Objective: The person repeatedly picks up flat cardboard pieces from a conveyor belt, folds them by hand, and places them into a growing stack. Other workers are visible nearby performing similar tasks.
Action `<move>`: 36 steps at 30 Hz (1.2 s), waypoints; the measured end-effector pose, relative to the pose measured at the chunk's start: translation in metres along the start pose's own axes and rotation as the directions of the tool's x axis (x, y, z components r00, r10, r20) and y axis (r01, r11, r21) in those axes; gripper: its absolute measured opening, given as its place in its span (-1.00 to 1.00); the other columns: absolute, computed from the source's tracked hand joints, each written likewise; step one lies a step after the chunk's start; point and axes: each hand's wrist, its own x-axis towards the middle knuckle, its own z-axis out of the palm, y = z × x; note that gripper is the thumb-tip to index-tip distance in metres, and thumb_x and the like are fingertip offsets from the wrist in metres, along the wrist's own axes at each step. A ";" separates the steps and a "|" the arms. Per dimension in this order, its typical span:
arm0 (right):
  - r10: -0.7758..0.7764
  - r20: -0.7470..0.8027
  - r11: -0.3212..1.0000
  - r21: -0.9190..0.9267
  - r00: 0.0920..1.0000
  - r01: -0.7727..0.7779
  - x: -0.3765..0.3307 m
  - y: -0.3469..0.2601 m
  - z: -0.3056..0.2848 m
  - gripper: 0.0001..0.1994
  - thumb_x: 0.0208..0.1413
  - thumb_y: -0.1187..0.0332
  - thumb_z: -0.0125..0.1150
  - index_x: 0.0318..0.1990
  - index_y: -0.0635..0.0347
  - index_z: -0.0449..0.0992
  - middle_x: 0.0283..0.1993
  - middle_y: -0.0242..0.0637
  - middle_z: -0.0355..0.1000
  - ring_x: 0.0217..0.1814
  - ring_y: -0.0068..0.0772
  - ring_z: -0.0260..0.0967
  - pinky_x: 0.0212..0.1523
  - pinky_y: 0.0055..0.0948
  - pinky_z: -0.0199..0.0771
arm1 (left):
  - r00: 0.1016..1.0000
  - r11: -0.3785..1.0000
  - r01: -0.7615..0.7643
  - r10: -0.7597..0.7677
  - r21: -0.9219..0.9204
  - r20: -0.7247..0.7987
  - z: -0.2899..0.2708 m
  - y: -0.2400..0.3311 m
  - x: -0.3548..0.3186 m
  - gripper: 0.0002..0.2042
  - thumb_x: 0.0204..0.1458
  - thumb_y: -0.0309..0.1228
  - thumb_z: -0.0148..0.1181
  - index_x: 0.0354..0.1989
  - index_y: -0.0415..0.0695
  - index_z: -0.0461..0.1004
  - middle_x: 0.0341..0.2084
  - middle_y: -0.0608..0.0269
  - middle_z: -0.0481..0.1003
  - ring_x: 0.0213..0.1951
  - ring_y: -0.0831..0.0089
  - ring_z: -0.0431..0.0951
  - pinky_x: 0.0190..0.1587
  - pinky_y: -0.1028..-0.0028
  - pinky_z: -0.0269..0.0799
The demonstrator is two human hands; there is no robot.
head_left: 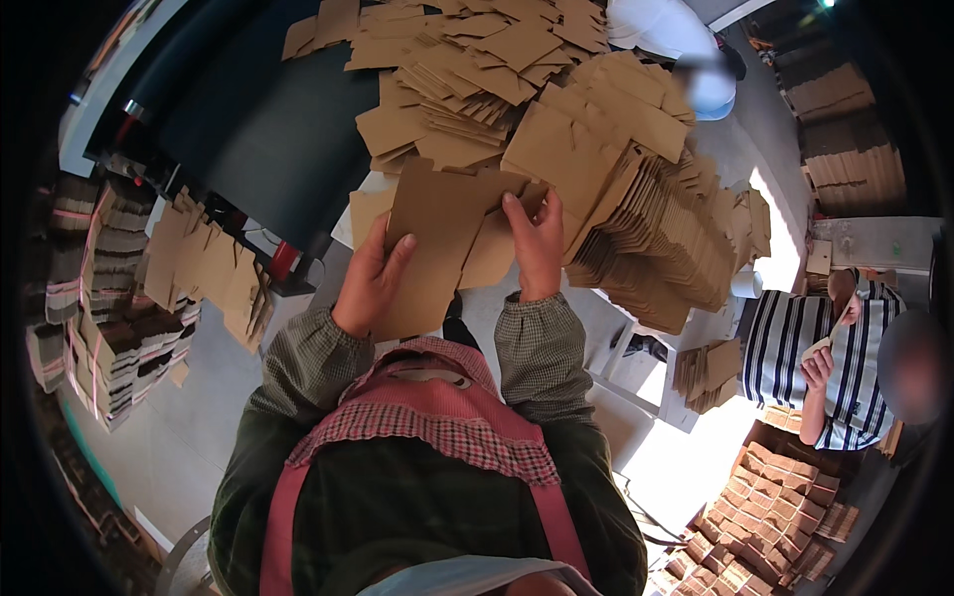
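Between my two hands is a flat brown die-cut cardboard sheet (429, 238), held up in front of my apron. My left hand (376, 278) grips its left edge, thumb on the near face. At the upper right, my right hand (538, 238) pinches a narrower flap (492, 248) of the cardboard between thumb and fingers. Whether that flap is part of the same sheet or a second piece, I cannot tell. Just beyond my right hand, a long row of similar cardboard blanks (656, 238) stands packed on edge.
A loose heap of cardboard blanks (447, 109) covers the far table beside a dark conveyor belt (258, 119). Strapped stacks (94, 308) stand at left, near leaning blanks (214, 263). A person in a striped shirt (825, 358) works at right above bundled cardboard (770, 507). Another person (666, 35) is at the back.
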 end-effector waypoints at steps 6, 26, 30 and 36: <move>0.332 0.354 0.894 0.177 0.874 -0.411 -0.013 -0.028 0.000 -0.63 0.28 0.17 -0.08 0.08 0.22 0.39 -0.12 -0.41 0.43 -0.16 -0.59 0.37 -0.13 -0.45 0.44 | 0.989 0.994 0.096 -0.102 0.056 0.108 -0.017 0.000 0.020 -0.40 0.30 -0.28 -0.04 0.42 -0.21 -0.12 0.29 0.06 0.16 0.25 0.37 0.24 0.27 0.43 0.12; 0.348 0.422 0.797 0.337 0.837 -0.501 -0.008 -0.016 0.013 -0.54 0.28 0.08 -0.01 0.14 0.25 0.37 0.10 -0.22 0.43 0.13 -0.30 0.37 0.17 -0.31 0.34 | 0.955 0.955 0.291 -0.287 -0.061 0.071 -0.015 -0.008 0.011 -0.22 0.07 -0.28 0.30 0.39 -0.23 -0.02 0.20 0.04 0.28 0.17 0.22 0.35 0.18 0.30 0.31; 0.144 0.436 0.916 0.280 0.888 -0.286 -0.048 -0.003 -0.015 -0.48 0.27 0.29 0.00 0.33 0.32 0.15 0.28 -0.15 0.26 0.31 -0.33 0.21 0.28 -0.35 0.19 | 0.875 0.695 0.439 -0.474 -0.569 0.097 -0.001 -0.036 -0.012 -0.63 0.11 -0.59 0.15 0.12 -0.22 0.36 -0.14 0.23 0.52 -0.20 0.52 0.55 -0.22 0.55 0.51; 0.403 0.367 0.875 0.115 0.838 -0.471 -0.078 0.039 -0.061 -0.26 0.15 0.20 0.23 0.37 0.33 0.02 0.30 -0.18 0.22 0.32 -0.31 0.18 0.31 -0.37 0.14 | 0.847 0.608 0.532 -0.397 -0.589 0.355 0.053 -0.077 -0.048 -0.22 0.09 -0.22 0.27 0.39 -0.16 -0.07 0.22 0.16 0.23 0.24 0.35 0.24 0.24 0.32 0.22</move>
